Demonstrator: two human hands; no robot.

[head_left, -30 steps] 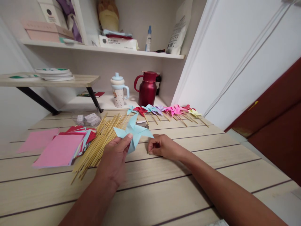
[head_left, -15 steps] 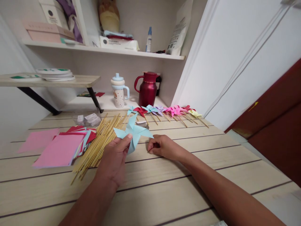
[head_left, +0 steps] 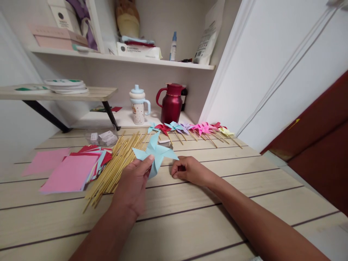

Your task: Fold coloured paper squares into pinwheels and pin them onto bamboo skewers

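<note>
Left hand (head_left: 133, 183) raised over the worktop (head_left: 174, 221), pinching a pale blue pinwheel (head_left: 154, 149): thumb flat across its middle, the other fingers mostly hidden behind the paper. The pinwheel is up in the air between the two hands, tilted towards the viewer, points fanned out, no stick seen on it.

Right hand (head_left: 191, 171) low, at or just above the worktop, to the right of the pinwheel. Thumb and forefinger drawn together at the tips, remaining fingers curled under. Cannot tell whether anything small sits between them.

Around: a loose spread of thin sticks (head_left: 115, 163) beside the left hand; coloured paper squares (head_left: 72, 172) further left; a small grey box (head_left: 165, 144) just behind the pinwheel; a row of pinwheels on sticks (head_left: 202, 128) along the far side.

On handling — the thumb pressure looks like what keeps the folded corners gathered, so it should stay centred and firm, with no squeezing of the curved blades. Paper this thin would probably crease if gripped by a point. Anything fixed through the middle wants the thumb eased just off-centre, corners kept overlapped, fingertips behind clear of a sharp end.
</note>
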